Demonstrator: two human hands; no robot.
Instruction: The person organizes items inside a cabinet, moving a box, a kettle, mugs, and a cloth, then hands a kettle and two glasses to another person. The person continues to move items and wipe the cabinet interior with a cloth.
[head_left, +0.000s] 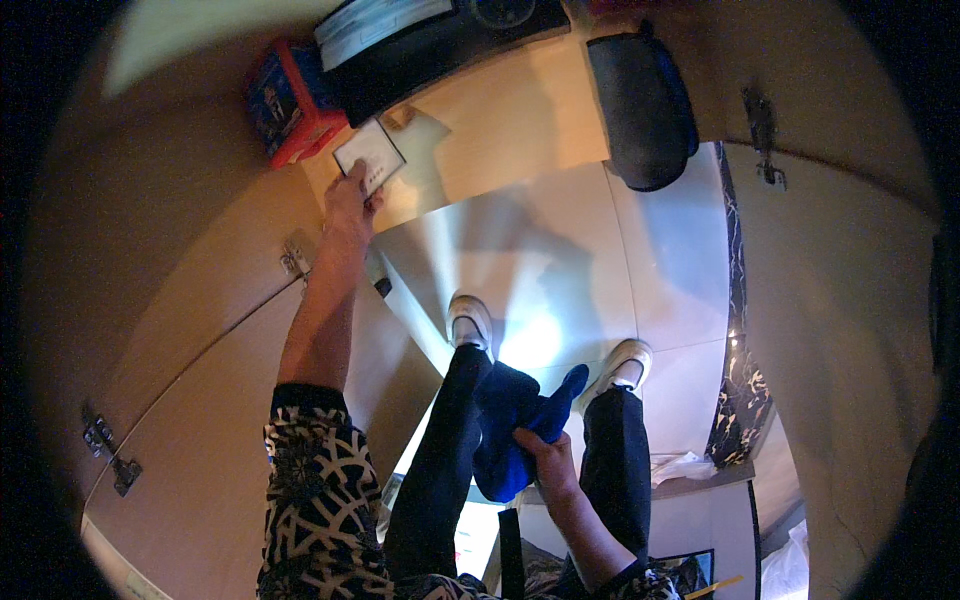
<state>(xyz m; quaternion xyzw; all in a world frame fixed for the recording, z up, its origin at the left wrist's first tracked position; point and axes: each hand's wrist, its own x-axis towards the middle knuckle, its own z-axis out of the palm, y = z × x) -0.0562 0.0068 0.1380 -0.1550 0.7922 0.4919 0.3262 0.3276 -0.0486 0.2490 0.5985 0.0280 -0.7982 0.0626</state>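
My left hand (354, 193) reaches out over a wooden shelf (510, 105), its fingers on a small white card or flat box (379, 154) with a dark edge. Whether it grips this or only presses on it cannot be told. Lower down, in front of my legs, my right hand (551, 457) holds a bunched blue cloth (504, 450), with one end sticking up past the thumb. The white piece lies beside a red and blue box (296, 105) and just below a black object (450, 52) at the back of the shelf.
A dark rounded case (641, 112) stands at the shelf's right end. Cabinet doors with metal hinges (296, 259) flank both sides. My light shoes (469, 321) stand on the tiled floor (675, 292). A white plastic bag (682, 468) lies at the lower right.
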